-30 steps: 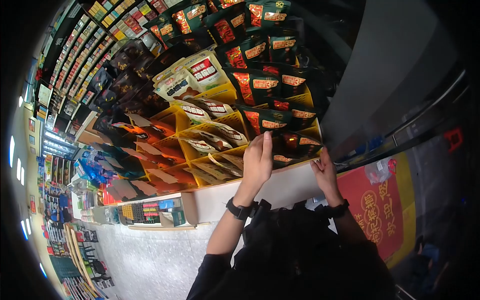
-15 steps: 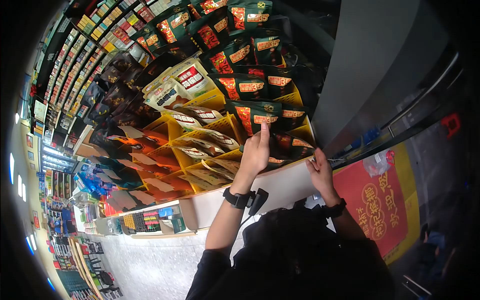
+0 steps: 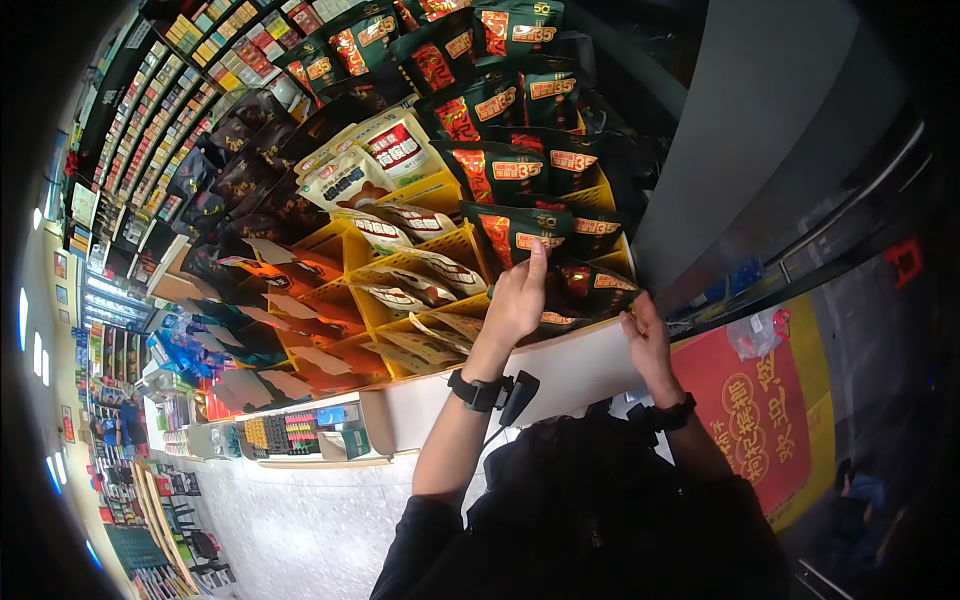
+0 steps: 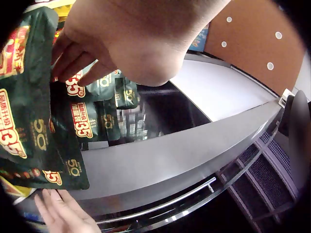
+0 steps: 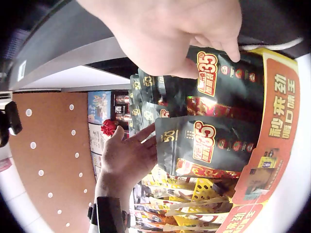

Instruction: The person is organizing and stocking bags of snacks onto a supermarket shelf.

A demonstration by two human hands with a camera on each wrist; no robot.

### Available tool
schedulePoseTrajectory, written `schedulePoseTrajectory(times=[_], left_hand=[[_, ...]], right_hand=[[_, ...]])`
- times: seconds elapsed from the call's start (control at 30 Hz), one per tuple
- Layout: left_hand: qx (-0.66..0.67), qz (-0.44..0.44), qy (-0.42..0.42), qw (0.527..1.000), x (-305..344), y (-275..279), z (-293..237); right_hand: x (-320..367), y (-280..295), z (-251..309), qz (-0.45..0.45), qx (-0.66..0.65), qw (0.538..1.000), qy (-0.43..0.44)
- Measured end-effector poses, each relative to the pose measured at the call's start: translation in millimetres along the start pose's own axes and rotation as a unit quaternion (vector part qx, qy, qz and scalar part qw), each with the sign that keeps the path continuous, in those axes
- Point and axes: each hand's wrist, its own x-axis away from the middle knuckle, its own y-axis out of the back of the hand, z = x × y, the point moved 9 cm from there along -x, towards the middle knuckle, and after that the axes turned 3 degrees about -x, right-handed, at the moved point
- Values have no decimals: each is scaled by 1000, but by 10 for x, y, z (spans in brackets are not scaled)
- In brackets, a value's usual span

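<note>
Orange pouches at far left of yellow rack. Left hand raised, fingers straight and together, flat against dark green pouch in rack's right column. Right hand at rack's front right corner, fingers extended, tips touching lowest green pouch. Red mat on floor, rightmost.

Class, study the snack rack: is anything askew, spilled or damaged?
Nothing looks spilled or torn. The dark green pouches by the left hand lean at uneven angles, and the pale pouches slump flat in the yellow rack.
</note>
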Motion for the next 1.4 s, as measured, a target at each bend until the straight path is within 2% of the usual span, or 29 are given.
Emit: schedulePoseTrajectory(times=[0.1, 0.2, 0.23, 0.3, 0.33, 0.4, 0.43, 0.53, 0.67, 0.87, 1.0, 1.07, 1.13, 1.17, 1.2, 1.23, 1.27, 1.33, 1.37, 1.4], left_hand=[[47, -22, -39, 998, -26, -38, 59], [48, -38, -39, 997, 100, 105, 54], [86, -64, -38, 994, 173, 190, 88], [150, -127, -47, 979, 336, 366, 189], [175, -164, -58, 969, 410, 449, 248], [201, -144, 0, 969, 518, 467, 343], [209, -137, 18, 968, 554, 471, 385], [206, -127, 35, 970, 540, 411, 534], [301, -28, 88, 949, 536, 234, 470], [272, -33, 71, 959, 393, 188, 674], [245, -85, 49, 964, 406, 221, 630], [199, -58, 65, 976, 460, 253, 567], [200, -73, 74, 974, 599, 322, 582], [201, -80, 79, 973, 671, 355, 586], [212, -110, 56, 969, 772, 448, 577], [195, -161, -4, 967, 885, 589, 561], [241, -192, -26, 951, 1001, 671, 590], [248, -206, -26, 946, 1241, 803, 735], [246, -209, -10, 946, 1380, 857, 822], [248, -256, -23, 934, 1553, 984, 833]], right_hand=[[20, 6, 56, -6, 17, 1000, -7], [149, 19, 35, -13, 16, 1000, 4], [202, 5, 59, -12, 14, 1000, 4], [339, -161, 15, 78, 53, 994, -52], [377, -187, 44, 75, 49, 994, -56], [412, -384, 154, 136, 105, 984, -52], [417, -440, 190, 144, 116, 980, -79], [393, -613, 245, 163, 109, 979, -50], [367, -675, 246, 161, 128, 979, -15], [430, -624, 312, 179, 124, 975, -47], [459, -598, 226, 189, 106, 976, -2], [446, -567, 232, 160, 62, 985, -12], [434, -504, 82, 164, -3, 986, -41], [425, -465, 38, 165, 11, 984, -66], [433, -408, -26, 152, -16, 986, -62], [470, -296, -87, 131, 40, 988, -66], [497, -243, -144, 133, 26, 990, -48], [599, -139, -277, 112, 24, 989, -91], [668, -120, -231, 88, 65, 990, -84], [702, -107, -267, 83, 117, 985, -97]])
